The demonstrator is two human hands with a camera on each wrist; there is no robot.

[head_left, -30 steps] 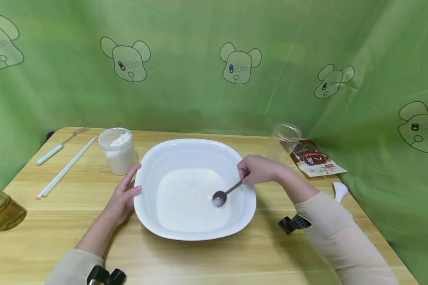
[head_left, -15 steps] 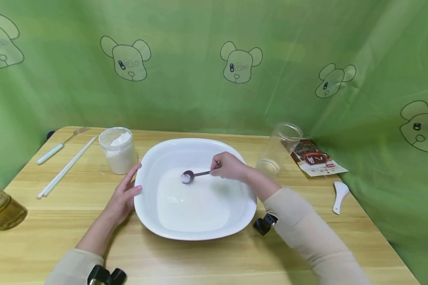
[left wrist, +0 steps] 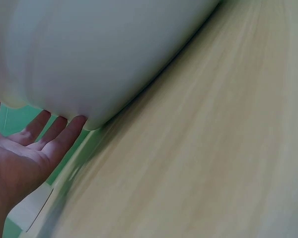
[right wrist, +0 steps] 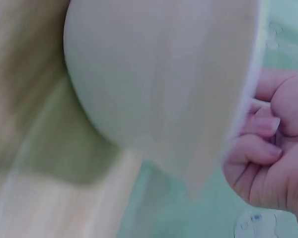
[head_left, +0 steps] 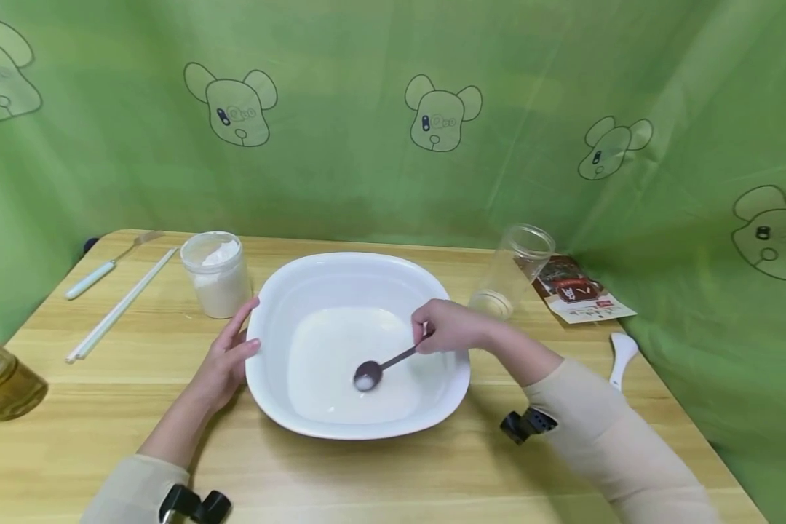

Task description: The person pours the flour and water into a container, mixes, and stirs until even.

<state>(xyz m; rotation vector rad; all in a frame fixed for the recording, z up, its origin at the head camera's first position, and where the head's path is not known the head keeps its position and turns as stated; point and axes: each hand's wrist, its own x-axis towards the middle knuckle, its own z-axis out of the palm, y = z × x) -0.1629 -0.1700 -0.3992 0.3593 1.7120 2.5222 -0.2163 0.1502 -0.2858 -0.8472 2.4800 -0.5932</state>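
Note:
A white oval basin [head_left: 356, 267] sits mid-table in the head view, its inner floor pale and glossy. My right hand [head_left: 450, 326] reaches over the right rim and pinches the handle of a small dark measuring spoon [head_left: 369, 374]. The spoon's round bowl, with something whitish in it, is held low inside the basin. My left hand [head_left: 225, 362] rests against the basin's left side, thumb and a fingertip at the rim. In the left wrist view its other fingers [left wrist: 64, 139] touch the outer wall, extended and spread. The right wrist view shows curled fingers [right wrist: 258, 153] beside the rim; the spoon is hidden there.
Behind my left hand stands a jar of white powder [head_left: 217, 280], with white sticks [head_left: 121, 306] and a blue-handled fork [head_left: 98, 276] farther left. A jar of amber liquid [head_left: 3, 378] is at the left edge. Rightward are a clear jar [head_left: 507, 273], a packet [head_left: 573, 291] and a white rice paddle [head_left: 622, 356].
The spoon in my right hand went left and toward the back of the basin, then came back right and nearer the front. My left hand and the basin have stayed in place.

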